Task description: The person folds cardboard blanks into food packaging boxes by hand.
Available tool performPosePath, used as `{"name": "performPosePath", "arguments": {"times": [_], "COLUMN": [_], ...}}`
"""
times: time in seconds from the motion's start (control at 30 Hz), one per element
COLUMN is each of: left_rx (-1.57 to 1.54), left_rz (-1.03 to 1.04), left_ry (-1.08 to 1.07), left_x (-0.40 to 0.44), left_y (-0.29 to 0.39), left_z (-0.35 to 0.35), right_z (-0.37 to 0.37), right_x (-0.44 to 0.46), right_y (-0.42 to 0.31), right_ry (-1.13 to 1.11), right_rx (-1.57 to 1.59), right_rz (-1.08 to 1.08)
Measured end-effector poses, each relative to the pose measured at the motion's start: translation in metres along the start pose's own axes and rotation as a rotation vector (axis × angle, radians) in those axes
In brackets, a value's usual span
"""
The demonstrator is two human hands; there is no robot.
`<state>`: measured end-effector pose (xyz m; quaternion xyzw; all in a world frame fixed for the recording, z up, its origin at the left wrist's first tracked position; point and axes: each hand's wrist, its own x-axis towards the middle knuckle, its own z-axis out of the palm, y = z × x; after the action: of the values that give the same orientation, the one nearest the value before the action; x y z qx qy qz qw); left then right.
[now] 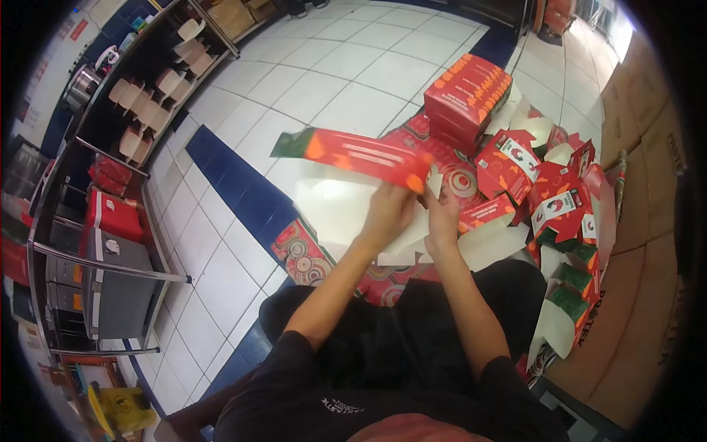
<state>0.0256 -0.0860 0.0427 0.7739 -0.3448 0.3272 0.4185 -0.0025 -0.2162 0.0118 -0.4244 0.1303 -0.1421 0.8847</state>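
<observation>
A partly folded cardboard food box (pixel 368 156), red and orange outside with a green end and pale inside, lies across my lap. Its long printed panel stands raised and is slightly blurred. My left hand (pixel 394 212) grips the box near its right end, the fingers bent and partly hidden by the red panel. Close beside it, my right hand (pixel 442 215) pinches a pale flap at the box's right corner. Under the box, a red patterned mat (pixel 302 254) covers part of the floor.
A stack of finished red boxes (pixel 460 99) stands ahead right. Loose unfolded red cartons (pixel 515 166) heap up at my right, by large brown cardboard boxes (pixel 633 309). A metal rack (pixel 140 271) with a grey case (pixel 118 287) is on the left; white floor tiles (pixel 294 81) lie ahead.
</observation>
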Motion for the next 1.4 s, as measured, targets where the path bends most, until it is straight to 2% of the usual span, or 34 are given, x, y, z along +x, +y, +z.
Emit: {"name": "performPosePath", "arguments": {"times": [0.03, 0.07, 0.1, 0.13, 0.17, 0.23, 0.3, 0.33, 0.37, 0.4, 0.43, 0.5, 0.57, 0.63, 0.73, 0.77, 0.8, 0.9, 1.0, 1.03, 1.1, 1.17, 1.23, 1.3, 1.33, 1.4], "left_rx": [-0.010, -0.020, -0.016, 0.005, 0.024, -0.015, -0.257, -0.262, -0.372, -0.479, -0.479, -0.562, -0.618, -0.755, -0.598, -0.532, -0.611, -0.728, -0.614, -0.670, -0.713, -0.726, -0.756, -0.782, -0.780, -0.707], "left_rz": [-0.030, -0.060, -0.049, -0.058, -0.067, -0.117, -0.345, -0.337, -0.475, -0.613, -0.609, -0.608, -0.613, -0.725, -0.796, -0.810, -0.820, -0.803, -0.697, -0.815, -0.828, -0.768, -0.819, -0.821, -0.823, -0.703], "left_ry": [-0.121, -0.243, -0.244, -0.159, -0.076, -0.046, 0.044, 0.036, 0.037, 0.042, 0.040, 0.011, 0.010, 0.105, 0.102, 0.089, 0.104, 0.144, 0.175, 0.154, 0.190, 0.198, 0.203, 0.237, 0.248, 0.234], "left_x": [-0.006, -0.009, -0.004, 0.000, 0.004, 0.005, 0.014, 0.024, 0.028, 0.031, 0.026, 0.006, -0.011, -0.025, -0.053, -0.056, -0.057, -0.057, -0.062, -0.062, -0.066, -0.074, -0.068, -0.064, -0.063, -0.059], "left_y": [0.001, -0.001, 0.001, 0.004, 0.008, 0.008, 0.005, 0.006, 0.010, 0.013, 0.008, -0.005, 0.004, 0.010, -0.009, -0.007, -0.001, 0.000, -0.012, -0.005, -0.007, -0.013, -0.001, 0.006, 0.005, 0.003], "left_z": [0.003, 0.007, 0.009, 0.009, 0.010, 0.007, -0.004, -0.012, -0.022, -0.031, -0.033, -0.036, -0.035, -0.035, -0.035, -0.035, -0.034, -0.030, -0.025, -0.030, -0.025, -0.018, -0.026, -0.028, -0.029, -0.030], "right_z": [-0.004, -0.008, -0.005, -0.007, -0.006, 0.002, 0.003, 0.001, -0.003, 0.001, 0.004, 0.007, 0.005, 0.003, 0.001, -0.004, -0.008, -0.010, -0.003, -0.002, -0.005, -0.001, 0.005, 0.010, 0.002, -0.003], "right_x": [0.001, 0.003, 0.002, 0.000, -0.003, -0.013, -0.021, -0.019, -0.022, -0.024, -0.027, -0.030, -0.031, -0.033, -0.038, -0.035, -0.033, -0.029, -0.034, -0.036, -0.034, -0.038, -0.039, -0.036, -0.027, -0.022], "right_y": [0.003, 0.010, 0.006, 0.000, -0.005, -0.013, -0.015, -0.012, -0.007, -0.008, -0.007, -0.002, 0.004, 0.010, 0.016, 0.021, 0.027, 0.037, 0.031, 0.030, 0.039, 0.038, 0.031, 0.025, 0.028, 0.032], "right_ry": [-0.006, -0.019, -0.028, -0.067, -0.064, -0.141, -0.169, -0.292, -0.421, -0.449, -0.447, -0.366, -0.354, -0.350, -0.346, -0.358, -0.341, -0.359, -0.375, -0.373, -0.421, -0.350, -0.351, -0.392, -0.451, -0.461], "right_rx": [0.007, -0.118, -0.243, -0.452, -0.443, -0.737, -0.788, -0.850, -0.912, -0.878, -0.877, -0.627, -0.612, -0.600, -0.602, -0.691, -0.683, -0.651, -0.695, -0.751, -0.685, -0.650, -0.687, -0.697, -0.635, -0.592], "right_rz": [-0.007, -0.153, -0.298, -0.374, -0.376, -0.656, -0.668, -0.702, -0.724, -0.699, -0.702, -0.494, -0.446, -0.389, -0.332, -0.346, -0.326, -0.282, -0.304, -0.350, -0.295, -0.312, -0.309, -0.380, -0.266, -0.231]}}
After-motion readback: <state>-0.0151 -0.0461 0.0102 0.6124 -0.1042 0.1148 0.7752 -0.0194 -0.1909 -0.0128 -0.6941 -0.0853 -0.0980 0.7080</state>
